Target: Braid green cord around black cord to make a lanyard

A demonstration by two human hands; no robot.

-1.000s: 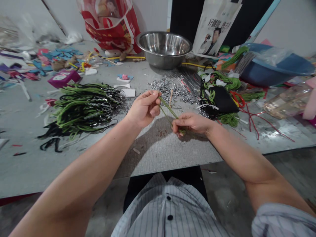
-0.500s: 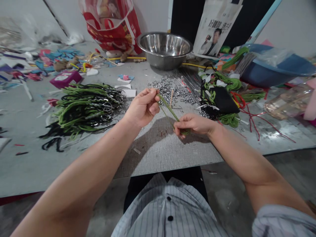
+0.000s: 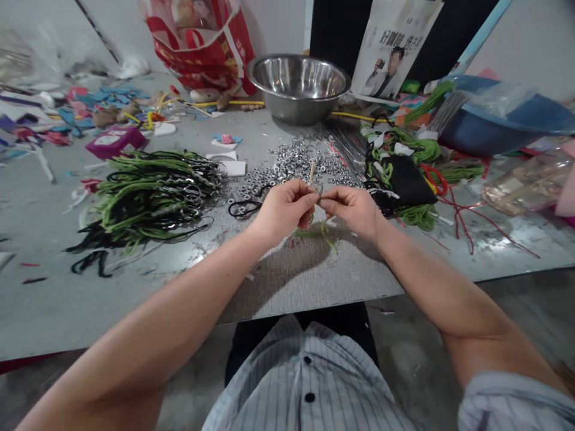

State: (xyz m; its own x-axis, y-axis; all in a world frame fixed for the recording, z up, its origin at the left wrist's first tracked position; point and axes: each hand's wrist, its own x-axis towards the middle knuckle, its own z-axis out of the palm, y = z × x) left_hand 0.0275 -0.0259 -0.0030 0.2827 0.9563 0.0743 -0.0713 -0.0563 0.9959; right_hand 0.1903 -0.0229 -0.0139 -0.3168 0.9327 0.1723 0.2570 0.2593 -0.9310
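Observation:
My left hand (image 3: 284, 211) and my right hand (image 3: 353, 208) meet fingertip to fingertip above the grey table (image 3: 287, 275), both pinched closed. Between them they hold a thin green cord (image 3: 320, 230), whose loose ends hang down below the hands onto the table. A small metal ring seems to sit at the pinch, but it is too small to be sure. Just behind the hands lies a scatter of small metal rings (image 3: 296, 164), with a thin wooden stick (image 3: 311, 172) standing among them.
A heap of finished green and black cords (image 3: 155, 191) lies left. A steel bowl (image 3: 297, 87) and a red bag (image 3: 200, 39) stand at the back. Right are green cord bundles with a black pouch (image 3: 406, 179), a blue basin (image 3: 503, 120) and a clear plastic bottle (image 3: 525, 185).
My hands were apart with the green cord stretched slanting between them; now they have come together at the fingertips and the cord hangs slack below.

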